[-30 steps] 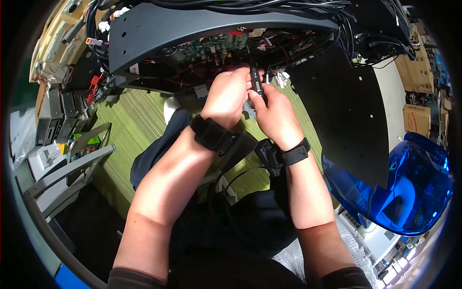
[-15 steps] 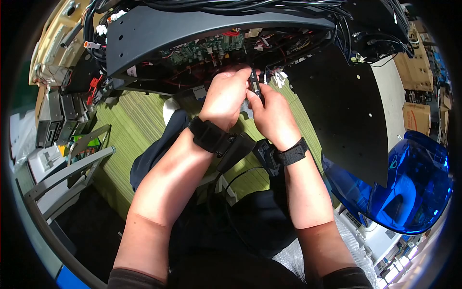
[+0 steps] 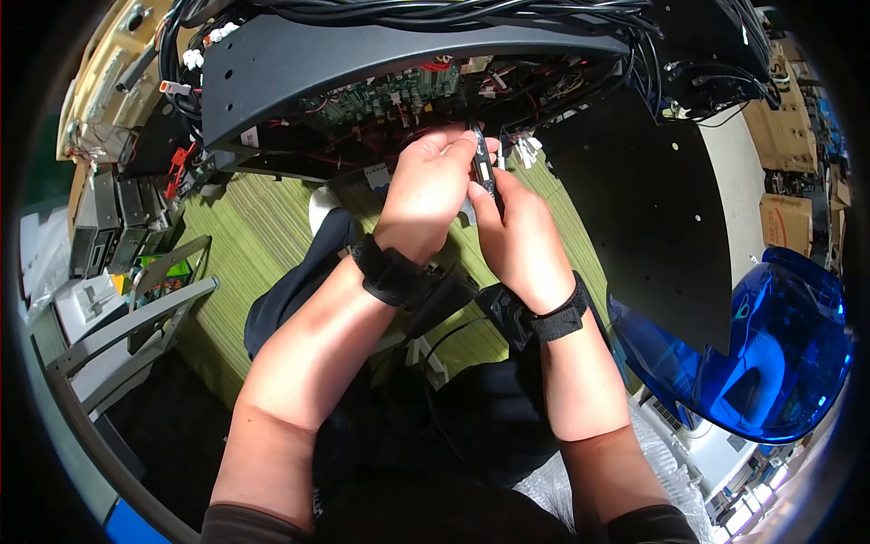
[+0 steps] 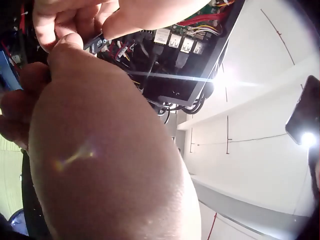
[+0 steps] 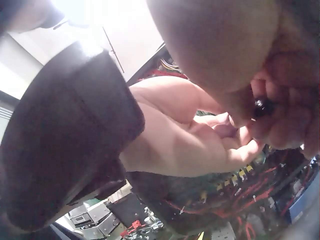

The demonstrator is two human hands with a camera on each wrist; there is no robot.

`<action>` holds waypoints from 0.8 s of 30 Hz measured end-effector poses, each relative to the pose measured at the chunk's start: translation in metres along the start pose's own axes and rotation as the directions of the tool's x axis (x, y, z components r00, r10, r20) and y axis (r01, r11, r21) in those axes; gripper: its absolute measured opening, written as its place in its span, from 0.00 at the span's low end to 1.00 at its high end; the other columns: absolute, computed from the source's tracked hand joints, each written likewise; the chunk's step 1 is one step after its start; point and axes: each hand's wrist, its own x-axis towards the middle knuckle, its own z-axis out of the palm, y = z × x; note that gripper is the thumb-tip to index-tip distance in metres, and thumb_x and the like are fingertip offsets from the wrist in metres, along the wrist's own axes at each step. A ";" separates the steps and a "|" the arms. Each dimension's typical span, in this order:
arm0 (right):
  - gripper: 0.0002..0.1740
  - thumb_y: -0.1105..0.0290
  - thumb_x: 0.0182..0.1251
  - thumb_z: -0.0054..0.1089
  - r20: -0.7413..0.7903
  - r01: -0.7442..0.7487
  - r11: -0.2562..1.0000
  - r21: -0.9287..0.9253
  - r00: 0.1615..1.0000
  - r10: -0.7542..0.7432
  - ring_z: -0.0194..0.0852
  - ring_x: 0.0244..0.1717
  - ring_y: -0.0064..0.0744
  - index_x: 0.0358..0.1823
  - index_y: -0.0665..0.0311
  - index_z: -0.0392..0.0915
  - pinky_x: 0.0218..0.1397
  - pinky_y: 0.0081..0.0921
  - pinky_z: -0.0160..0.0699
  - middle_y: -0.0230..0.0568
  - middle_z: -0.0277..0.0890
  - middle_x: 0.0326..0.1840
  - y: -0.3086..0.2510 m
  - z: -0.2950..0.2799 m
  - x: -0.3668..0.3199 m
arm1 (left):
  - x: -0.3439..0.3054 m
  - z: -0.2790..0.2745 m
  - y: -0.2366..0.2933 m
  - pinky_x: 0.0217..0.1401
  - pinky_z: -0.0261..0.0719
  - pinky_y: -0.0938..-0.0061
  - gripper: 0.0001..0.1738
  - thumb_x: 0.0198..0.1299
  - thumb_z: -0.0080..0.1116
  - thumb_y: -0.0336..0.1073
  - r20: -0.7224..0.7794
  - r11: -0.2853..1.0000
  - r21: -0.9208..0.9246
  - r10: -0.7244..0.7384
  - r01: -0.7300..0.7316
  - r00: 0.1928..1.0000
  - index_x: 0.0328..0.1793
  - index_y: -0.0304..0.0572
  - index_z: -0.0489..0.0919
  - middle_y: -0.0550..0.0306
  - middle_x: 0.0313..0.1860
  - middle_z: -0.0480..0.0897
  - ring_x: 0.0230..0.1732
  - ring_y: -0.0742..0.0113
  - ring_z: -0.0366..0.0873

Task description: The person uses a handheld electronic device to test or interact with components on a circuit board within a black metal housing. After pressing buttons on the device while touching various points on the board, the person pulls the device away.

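Observation:
Both hands meet at a slim black tool (image 3: 483, 165) with a small pale window, just below the open underside of a black housing (image 3: 399, 34). My left hand (image 3: 428, 190) pinches its upper part between thumb and fingers. From the right, my right hand (image 3: 526, 231) grips the lower end. In the left wrist view, my left hand (image 4: 110, 135) fills the middle, and my right hand (image 4: 145, 17) is above it. The right wrist view shows my right hand (image 5: 225, 45) beside my left hand (image 5: 175, 125); the fingers hide most of the tool.
Green circuit boards (image 3: 381, 98) and wires sit inside the housing. White connectors (image 3: 524, 150) hang right of the hands. A black panel (image 3: 652, 218) and a blue transparent cover (image 3: 761, 354) stand at the right. A grey metal frame (image 3: 145, 322) is at the left.
The tool and the fingers have shifted slightly to the right. My right wrist has moved a little down and right, and my left wrist has turned slightly.

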 end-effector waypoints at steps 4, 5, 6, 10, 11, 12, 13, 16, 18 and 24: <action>0.14 0.64 0.68 0.46 -0.002 -0.014 1.000 0.016 1.000 0.014 0.75 0.38 0.61 0.43 0.68 0.74 0.42 0.46 0.72 0.62 0.76 0.31 -0.003 -0.002 -0.001 | -0.001 0.001 0.000 0.35 0.74 0.85 0.16 0.70 0.44 0.37 0.012 0.999 0.045 0.023 -0.023 1.000 0.46 0.31 0.78 0.59 0.34 0.80 0.31 0.78 0.74; 0.14 0.64 0.68 0.46 0.009 -0.030 1.000 0.007 1.000 0.030 0.75 0.38 0.61 0.44 0.67 0.74 0.42 0.46 0.72 0.62 0.76 0.31 -0.003 -0.002 -0.001 | -0.001 0.001 0.000 0.36 0.74 0.85 0.16 0.70 0.44 0.37 0.008 0.998 0.052 0.029 -0.030 1.000 0.46 0.31 0.78 0.59 0.34 0.80 0.31 0.79 0.74; 0.14 0.64 0.68 0.46 0.009 -0.029 1.000 0.007 1.000 0.029 0.75 0.38 0.61 0.44 0.67 0.74 0.42 0.46 0.72 0.62 0.76 0.31 -0.001 -0.001 -0.001 | 0.000 0.001 0.000 0.36 0.74 0.85 0.16 0.70 0.44 0.37 0.008 0.998 0.052 0.030 -0.030 1.000 0.46 0.31 0.78 0.59 0.34 0.80 0.31 0.79 0.74; 0.16 0.64 0.69 0.50 -0.013 -0.009 1.000 0.017 1.000 0.009 0.74 0.27 0.43 0.48 0.70 0.74 0.35 0.33 0.71 0.54 0.75 0.27 0.003 0.001 0.000 | 0.000 0.002 0.000 0.37 0.74 0.84 0.16 0.70 0.44 0.37 -0.009 0.997 0.076 0.034 -0.033 0.999 0.46 0.31 0.78 0.59 0.34 0.80 0.31 0.79 0.74; 0.16 0.64 0.69 0.50 -0.005 -0.016 1.000 0.017 1.000 0.016 0.74 0.27 0.43 0.48 0.70 0.74 0.35 0.32 0.71 0.54 0.75 0.27 0.002 0.000 0.000 | -0.001 0.002 0.000 0.37 0.75 0.84 0.16 0.70 0.44 0.38 -0.015 0.996 0.078 0.034 -0.032 0.999 0.46 0.31 0.78 0.59 0.34 0.80 0.31 0.79 0.74; 0.16 0.64 0.69 0.50 -0.005 -0.017 1.000 0.017 1.000 0.017 0.74 0.27 0.43 0.48 0.70 0.74 0.35 0.32 0.71 0.54 0.75 0.27 0.001 -0.001 0.000 | -0.001 0.003 0.001 0.37 0.75 0.84 0.16 0.70 0.44 0.38 -0.015 0.996 0.078 0.033 -0.032 0.999 0.46 0.31 0.78 0.59 0.34 0.80 0.31 0.79 0.74; 0.15 0.64 0.69 0.48 0.004 -0.018 1.000 0.023 1.000 0.018 0.74 0.33 0.52 0.45 0.68 0.74 0.38 0.39 0.72 0.58 0.76 0.29 -0.001 -0.002 -0.001 | -0.001 0.003 0.001 0.37 0.75 0.84 0.16 0.70 0.44 0.37 -0.019 0.997 0.078 0.031 -0.029 0.999 0.46 0.31 0.78 0.59 0.34 0.80 0.31 0.79 0.74; 0.15 0.64 0.69 0.48 0.006 -0.009 1.000 0.021 1.000 0.009 0.74 0.33 0.51 0.46 0.68 0.74 0.39 0.39 0.72 0.58 0.76 0.29 0.001 -0.001 0.000 | 0.000 0.001 0.001 0.37 0.75 0.84 0.16 0.70 0.44 0.37 -0.007 0.997 0.073 0.030 -0.029 1.000 0.46 0.31 0.78 0.59 0.34 0.80 0.32 0.79 0.75; 0.16 0.63 0.69 0.50 0.001 0.001 1.000 0.013 1.000 -0.001 0.74 0.28 0.43 0.48 0.69 0.74 0.36 0.33 0.71 0.54 0.75 0.28 0.001 -0.001 0.000 | 0.000 0.000 0.001 0.37 0.75 0.84 0.16 0.70 0.44 0.37 0.009 0.997 0.068 0.031 -0.031 0.999 0.46 0.31 0.78 0.59 0.34 0.80 0.32 0.79 0.75; 0.14 0.64 0.69 0.45 0.010 0.008 0.999 0.046 1.000 -0.009 0.75 0.38 0.61 0.43 0.68 0.74 0.41 0.45 0.72 0.61 0.76 0.31 -0.003 -0.002 -0.001 | -0.001 0.001 0.003 0.38 0.75 0.83 0.16 0.70 0.44 0.37 0.000 0.995 0.091 0.028 -0.027 1.000 0.46 0.31 0.78 0.59 0.34 0.80 0.32 0.78 0.75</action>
